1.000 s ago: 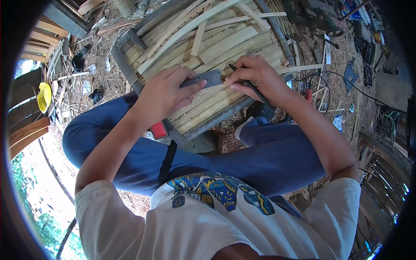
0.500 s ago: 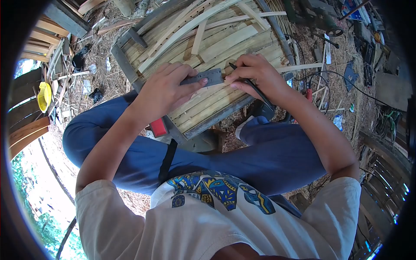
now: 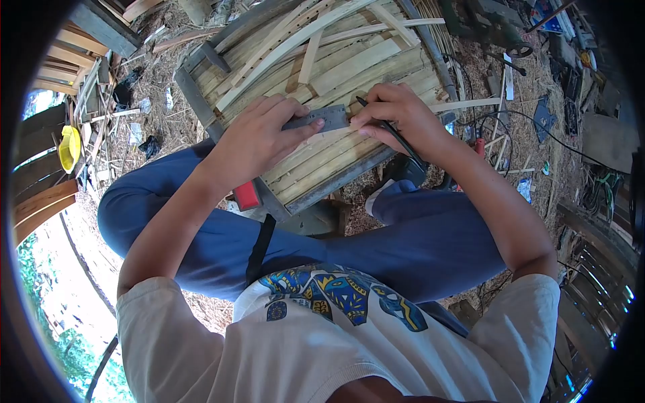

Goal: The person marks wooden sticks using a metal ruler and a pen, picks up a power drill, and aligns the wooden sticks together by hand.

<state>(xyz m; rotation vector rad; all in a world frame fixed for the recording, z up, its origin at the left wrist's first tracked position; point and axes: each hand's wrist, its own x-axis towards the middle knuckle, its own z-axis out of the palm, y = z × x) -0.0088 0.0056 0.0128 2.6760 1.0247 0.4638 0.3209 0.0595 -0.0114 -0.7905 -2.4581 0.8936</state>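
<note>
My left hand is closed around a flat grey metal rule with small dark marks, the thumb pressed on its face. Beneath the rule's near edge shows a pale wooden strip, partly hidden by my fingers. At the rule's right end, my right hand pinches the strip with thumb and fingertips. A slim black pen-like tool is tucked in that same hand, slanting from the index finger toward the wrist. Both hands are over a slatted wooden work table.
Curved and straight wooden strips lie across the table's far half, one with a row of holes. A red object sits at the near left corner. A green power tool and cables lie at right. A yellow object is at far left.
Almost nothing differs. The table and what lies on it appear shifted very slightly; both hands keep the same hold.
</note>
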